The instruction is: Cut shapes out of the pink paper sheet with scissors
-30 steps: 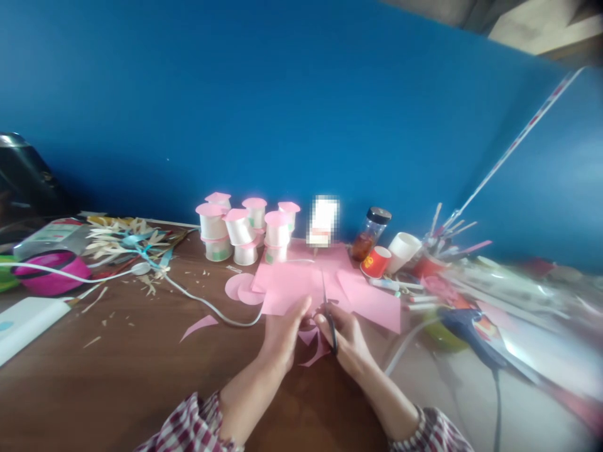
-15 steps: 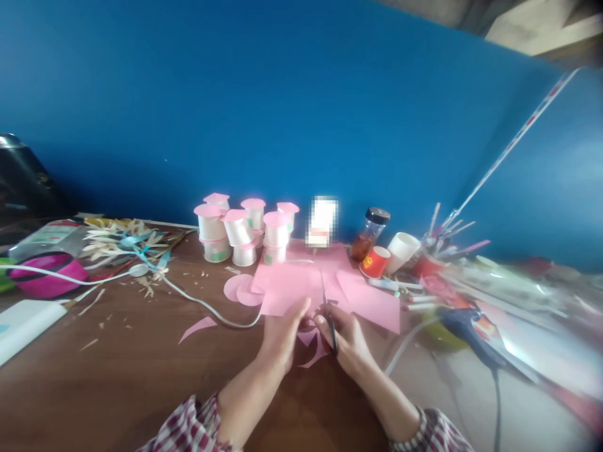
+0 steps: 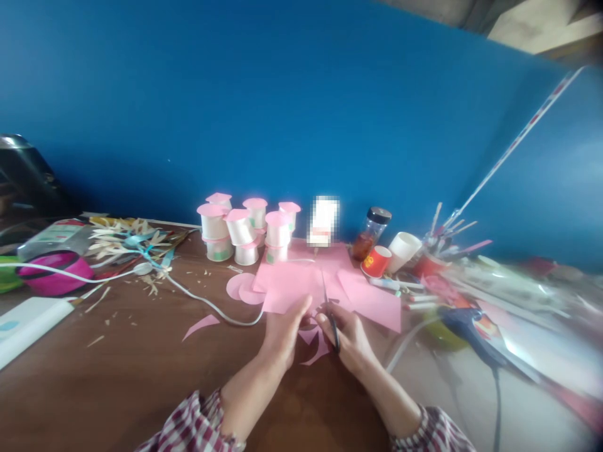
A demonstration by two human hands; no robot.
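Note:
My left hand (image 3: 285, 333) grips a sheet of pink paper (image 3: 291, 285) by its near edge, thumb on top. My right hand (image 3: 347, 329) is closed on the dark handles of a pair of scissors (image 3: 335, 331), whose blades point away from me at the paper's right side. Whether the blades are apart is hard to make out. Beneath and behind lie more pink sheets (image 3: 377, 298). Two pink paper circles (image 3: 252, 289) rest left of the held sheet. Curved pink offcuts (image 3: 318, 350) lie between my wrists, and another pink scrap (image 3: 201, 324) is farther left.
Paper cups with pink paper tops (image 3: 218, 225) stand stacked at the back. Right of them are a dark-lidded jar (image 3: 372, 235), a red cup (image 3: 376, 261) and a white cup (image 3: 404, 250). A glue gun (image 3: 471, 329) lies right; a white cable (image 3: 207, 304) crosses the left side.
The view has shifted very slightly, moving the table's things a little to the right in the picture. Both hands keep the same hold on the paper and the scissors.

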